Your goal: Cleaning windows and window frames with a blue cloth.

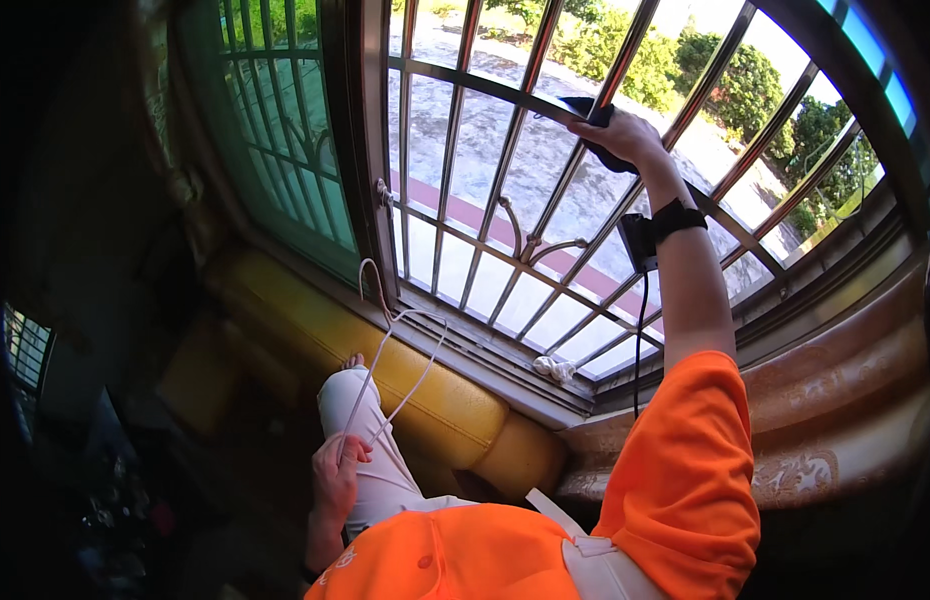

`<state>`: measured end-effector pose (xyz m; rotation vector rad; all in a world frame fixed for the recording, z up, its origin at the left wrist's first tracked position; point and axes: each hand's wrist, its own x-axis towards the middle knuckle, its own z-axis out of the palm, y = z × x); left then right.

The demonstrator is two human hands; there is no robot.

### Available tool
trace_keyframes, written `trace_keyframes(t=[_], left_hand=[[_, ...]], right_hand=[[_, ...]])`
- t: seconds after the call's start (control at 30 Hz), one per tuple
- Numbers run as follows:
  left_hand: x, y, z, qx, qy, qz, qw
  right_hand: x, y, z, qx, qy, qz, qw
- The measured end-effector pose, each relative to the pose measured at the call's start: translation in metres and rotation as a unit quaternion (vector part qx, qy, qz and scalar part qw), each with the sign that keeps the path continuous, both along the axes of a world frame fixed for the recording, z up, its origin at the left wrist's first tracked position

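Note:
My left hand grips the lower end of a thin white wire clothes hanger, low in front of my body. The hanger's hook points up toward the window frame. My right hand is stretched out to the metal window bars, holding a dark cloth item against a horizontal rail. Part of that cloth lies behind the bars and behind my fingers, so its full shape is hidden. A black device with a cable is strapped at my right wrist.
Below the sill runs a yellow padded sofa back, with my bent leg against it. A knotted white cloth sits on the window track. Brown patterned curtain hangs at right. A green-tinted glass pane stands at left.

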<state>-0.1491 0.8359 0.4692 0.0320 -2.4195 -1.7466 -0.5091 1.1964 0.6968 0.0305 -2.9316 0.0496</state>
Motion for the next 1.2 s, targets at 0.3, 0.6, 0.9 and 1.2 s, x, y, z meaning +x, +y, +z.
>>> trace_keyframes(t=[0.3, 0.6, 0.9, 1.2], left_hand=[[0.000, -0.002, 0.004, 0.029, -0.004, -0.011, 1.000], [0.006, -0.018, -0.005, 0.030, -0.014, 0.046, 0.998], [0.018, -0.032, -0.012, 0.052, -0.026, 0.115, 0.992], [-0.003, -0.012, -0.010, 0.043, -0.038, 0.020, 0.998]], right_hand=[[0.095, 0.016, -0.108, -0.184, 0.354, -0.009, 0.917], [0.007, -0.077, -0.008, 0.033, 0.447, 0.086, 0.890], [-0.060, -0.087, 0.021, 0.061, -0.169, -0.029, 0.983], [0.024, 0.001, -0.057, 0.230, 0.357, 0.250, 0.870]])
